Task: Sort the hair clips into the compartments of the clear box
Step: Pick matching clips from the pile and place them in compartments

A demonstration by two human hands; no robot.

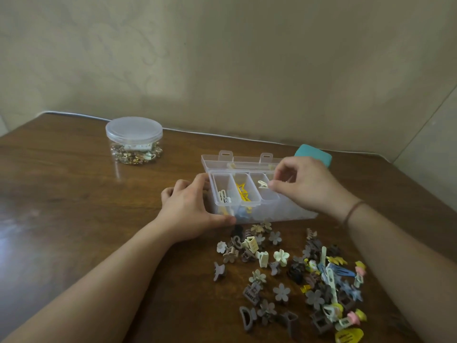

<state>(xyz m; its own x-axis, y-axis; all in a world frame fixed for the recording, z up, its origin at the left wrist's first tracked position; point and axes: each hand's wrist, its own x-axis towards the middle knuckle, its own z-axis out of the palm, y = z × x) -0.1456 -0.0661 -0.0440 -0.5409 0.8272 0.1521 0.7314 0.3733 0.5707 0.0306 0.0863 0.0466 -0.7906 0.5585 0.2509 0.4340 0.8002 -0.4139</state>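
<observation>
The clear box [291, 215] stands mid-table with its lid [243, 160] open at the back and a divided tray on top. White clips [223, 196] lie in the leftmost compartment and yellow star clips [242, 191] in the second. My left hand [188, 211] grips the box's left end, thumb along the front. My right hand [304, 186] hovers over the tray's right side and pinches a cream hair clip [262, 184] above the third compartment. A pile of loose hair clips [291, 273] lies in front of the box.
A round clear jar [134, 141] with a lid holds small metallic pieces at the back left. A teal case [314, 154] sits behind my right hand. The wooden table [74, 206] runs back to a wall.
</observation>
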